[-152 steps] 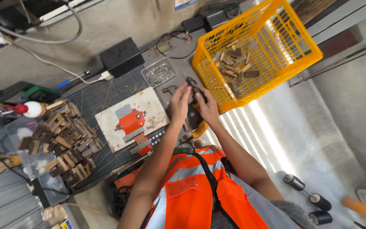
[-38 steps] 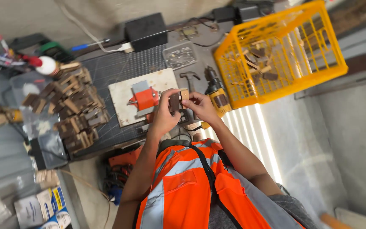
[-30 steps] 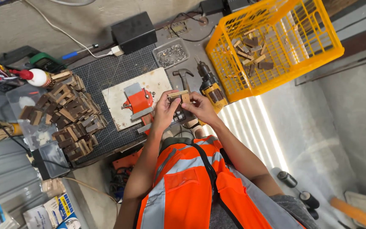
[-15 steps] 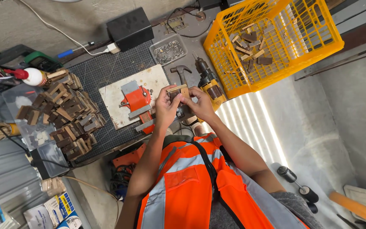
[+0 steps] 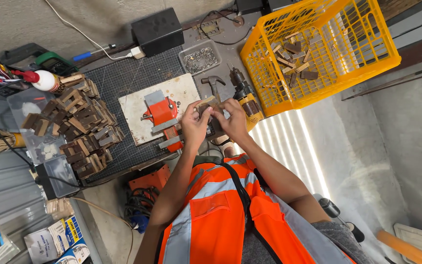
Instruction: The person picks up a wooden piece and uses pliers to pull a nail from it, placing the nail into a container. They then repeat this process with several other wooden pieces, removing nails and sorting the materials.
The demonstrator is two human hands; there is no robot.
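Both my hands meet over the workbench and grip one small wooden block (image 5: pixel 204 104) between the fingertips. My left hand (image 5: pixel 195 125) holds its left side, my right hand (image 5: pixel 231 119) pinches its right end. Just left of the hands an orange bench vise (image 5: pixel 163 111) stands on a white board (image 5: pixel 181 89). A hammer (image 5: pixel 214 84) and a yellow cordless drill (image 5: pixel 244 96) lie right behind my hands. My orange safety vest fills the bottom of the view.
A yellow plastic crate (image 5: pixel 367 46) with several wood pieces stands at the right. A heap of wooden blocks (image 5: pixel 81 124) lies on the left, a tray of screws (image 5: pixel 200 58) and a black box (image 5: pixel 157 31) at the back. A glue bottle (image 5: pixel 45 80) stands at the far left.
Five seconds ago my hands were up near the crate; they have since come back to the bench beside the vise with the wooden block, and in the last second they shifted only slightly.
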